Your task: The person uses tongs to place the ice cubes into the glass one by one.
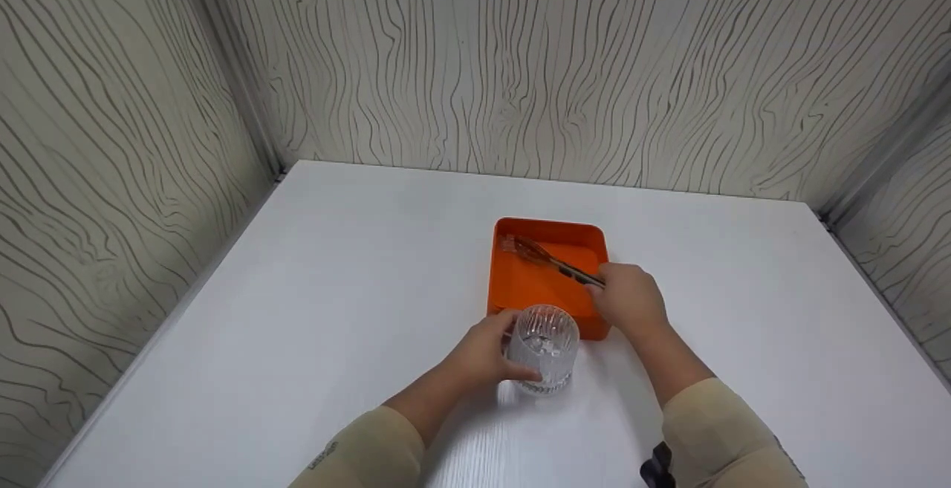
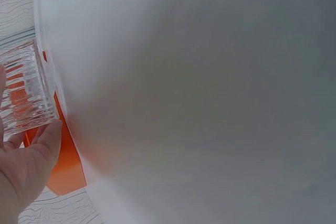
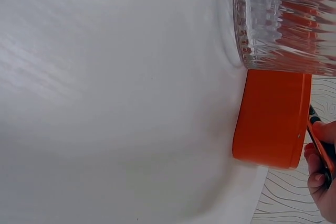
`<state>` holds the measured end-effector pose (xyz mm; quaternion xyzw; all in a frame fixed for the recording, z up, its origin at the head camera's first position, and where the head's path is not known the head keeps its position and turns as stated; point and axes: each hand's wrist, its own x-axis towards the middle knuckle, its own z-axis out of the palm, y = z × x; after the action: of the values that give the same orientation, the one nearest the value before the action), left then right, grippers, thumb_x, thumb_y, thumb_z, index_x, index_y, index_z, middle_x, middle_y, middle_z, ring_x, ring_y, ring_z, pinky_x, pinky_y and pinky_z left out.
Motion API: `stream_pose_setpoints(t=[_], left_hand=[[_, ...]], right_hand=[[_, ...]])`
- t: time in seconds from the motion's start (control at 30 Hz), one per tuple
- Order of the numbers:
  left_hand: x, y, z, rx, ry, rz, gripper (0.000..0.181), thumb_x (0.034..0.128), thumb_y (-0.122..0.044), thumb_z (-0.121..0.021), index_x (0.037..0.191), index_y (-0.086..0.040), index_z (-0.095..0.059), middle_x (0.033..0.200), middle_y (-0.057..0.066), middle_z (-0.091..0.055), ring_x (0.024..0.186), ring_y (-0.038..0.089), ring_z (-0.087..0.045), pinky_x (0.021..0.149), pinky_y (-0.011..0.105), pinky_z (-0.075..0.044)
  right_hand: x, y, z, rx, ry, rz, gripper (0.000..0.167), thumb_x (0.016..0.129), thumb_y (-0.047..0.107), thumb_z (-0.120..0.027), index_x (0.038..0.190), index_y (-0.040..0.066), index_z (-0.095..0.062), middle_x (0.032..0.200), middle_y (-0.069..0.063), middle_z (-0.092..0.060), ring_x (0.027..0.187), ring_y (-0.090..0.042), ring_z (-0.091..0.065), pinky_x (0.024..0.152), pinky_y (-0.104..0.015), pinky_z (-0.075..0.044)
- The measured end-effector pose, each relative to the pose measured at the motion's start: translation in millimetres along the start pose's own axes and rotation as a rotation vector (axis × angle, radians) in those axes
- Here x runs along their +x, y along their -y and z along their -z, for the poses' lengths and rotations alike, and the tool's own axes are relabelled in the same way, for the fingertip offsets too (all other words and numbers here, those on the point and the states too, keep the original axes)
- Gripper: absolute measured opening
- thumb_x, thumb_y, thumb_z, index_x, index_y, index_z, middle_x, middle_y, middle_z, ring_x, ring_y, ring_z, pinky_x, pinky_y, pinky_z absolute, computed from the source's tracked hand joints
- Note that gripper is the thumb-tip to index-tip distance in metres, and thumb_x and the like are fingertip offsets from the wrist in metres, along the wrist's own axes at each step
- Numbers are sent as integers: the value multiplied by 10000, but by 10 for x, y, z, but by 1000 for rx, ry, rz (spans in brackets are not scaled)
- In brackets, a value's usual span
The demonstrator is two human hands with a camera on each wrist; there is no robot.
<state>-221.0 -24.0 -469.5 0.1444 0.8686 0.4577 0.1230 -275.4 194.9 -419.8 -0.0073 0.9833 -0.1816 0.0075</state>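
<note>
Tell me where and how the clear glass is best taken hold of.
Grip the clear glass by its ribbed side wall, probably best from the person's left, as the left hand does. It is upright and round, so a hand can wrap its wall; the orange tray close behind leaves less room at the back.

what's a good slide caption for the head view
Left hand around a clear ribbed glass, right hand gripping a tongs-like utensil over an orange tray.
</note>
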Motion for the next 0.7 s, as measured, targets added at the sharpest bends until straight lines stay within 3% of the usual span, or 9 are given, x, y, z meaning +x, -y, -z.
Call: stream_pose_setpoints(t=[0.4, 0.7], left_hand=[[0, -8, -1, -11, 0, 22, 722, 607, -344, -839, 1225, -260, -476, 1101, -111, -551, 1034, 136, -526, 928, 365, -451], [14, -5, -17, -6, -2, 22, 722, 599, -353, -843, 1216, -263, -480, 1098, -109, -552, 1031, 139, -524, 921, 366, -456]], right_hand=[[6, -69, 126, 70, 31, -37, 163, 858, 256, -635, 860, 94, -621, 718, -49, -572, 665, -220, -497, 590, -281, -456], [-43, -152, 306, 69, -1, 18, 170, 869, 257, -610, 811, 98, -628, 677, -37, -555, 641, -217, -466, 560, -282, -419]])
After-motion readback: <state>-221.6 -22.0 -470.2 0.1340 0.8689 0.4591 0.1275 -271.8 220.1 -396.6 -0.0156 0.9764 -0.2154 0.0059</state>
